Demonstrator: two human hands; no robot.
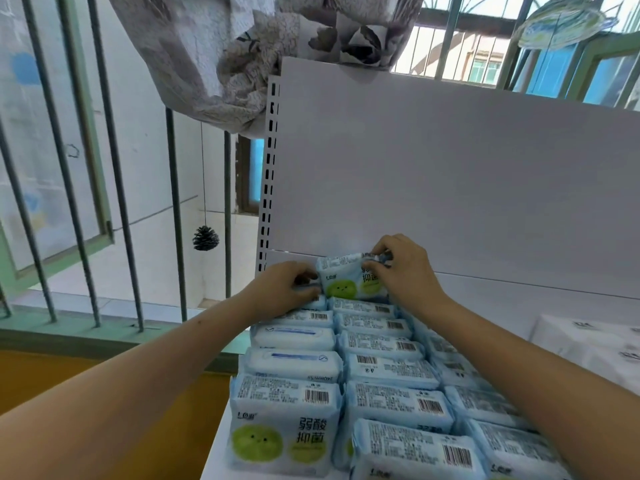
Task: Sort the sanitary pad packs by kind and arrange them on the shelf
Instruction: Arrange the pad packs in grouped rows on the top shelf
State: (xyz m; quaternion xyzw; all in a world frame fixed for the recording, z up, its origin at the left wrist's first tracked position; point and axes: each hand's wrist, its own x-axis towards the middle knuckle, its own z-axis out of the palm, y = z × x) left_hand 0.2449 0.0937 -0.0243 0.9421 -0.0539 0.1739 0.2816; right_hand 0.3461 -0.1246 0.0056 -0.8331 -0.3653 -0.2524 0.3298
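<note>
At shelf back, both hands' fingers point(375, 271) pinch upright pack point(341, 280).

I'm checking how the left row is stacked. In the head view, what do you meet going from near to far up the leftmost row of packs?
Green-face pack → two packs showing blue strips → barcode pack → left hand at the upright pack, which the right hand also grips → shelf back panel.
</note>
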